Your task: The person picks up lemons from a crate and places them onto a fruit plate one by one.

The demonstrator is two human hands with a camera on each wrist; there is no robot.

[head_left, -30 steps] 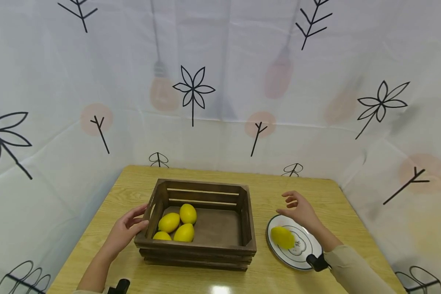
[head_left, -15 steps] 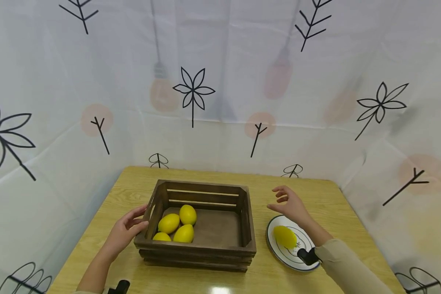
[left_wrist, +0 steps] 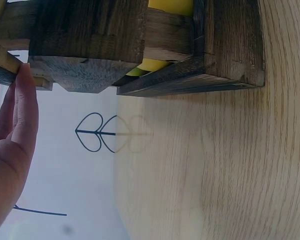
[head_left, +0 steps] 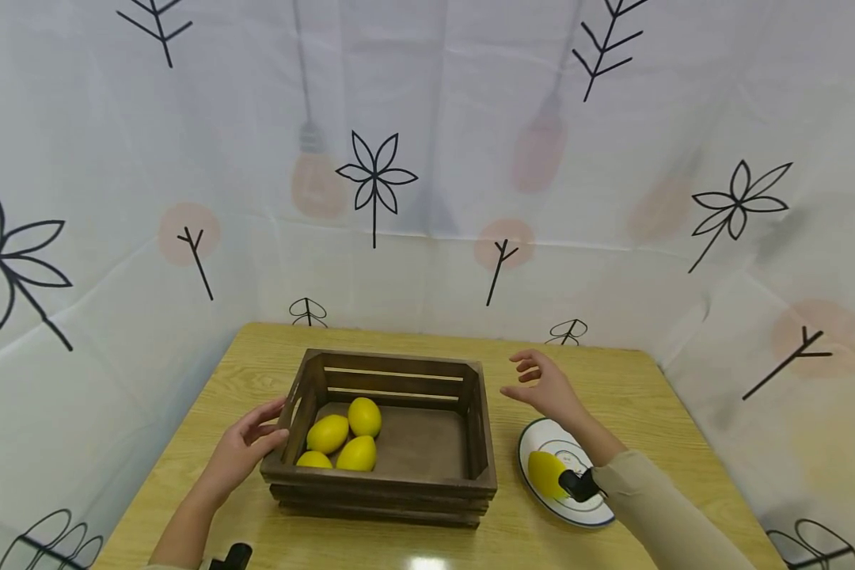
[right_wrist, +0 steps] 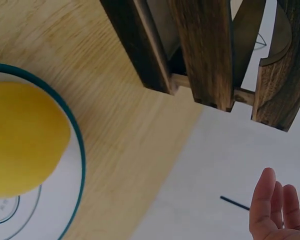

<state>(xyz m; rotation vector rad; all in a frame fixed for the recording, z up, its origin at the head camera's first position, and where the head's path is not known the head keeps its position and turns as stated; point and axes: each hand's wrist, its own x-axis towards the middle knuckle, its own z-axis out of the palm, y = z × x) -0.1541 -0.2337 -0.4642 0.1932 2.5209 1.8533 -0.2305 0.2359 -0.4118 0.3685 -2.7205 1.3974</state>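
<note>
A brown slatted wooden crate stands on the table, with several yellow lemons in its left half. My left hand touches the crate's left side, thumb and fingertips right at the rim. Seen from the left wrist, the thumb meets a top slat. To the right of the crate my right hand is raised, fingers loosely bent and holding nothing. Below its wrist, another yellow lemon lies on a white plate with a dark rim. The right sleeve and wrist strap partly cover that plate.
The light wooden table carries the crate and the plate. A pale cloth printed with flowers and twigs hangs behind the table and along both sides.
My right hand has moved left and away from me, from over the plate toward the crate. My left hand, the crate and its lemons have stayed put.
</note>
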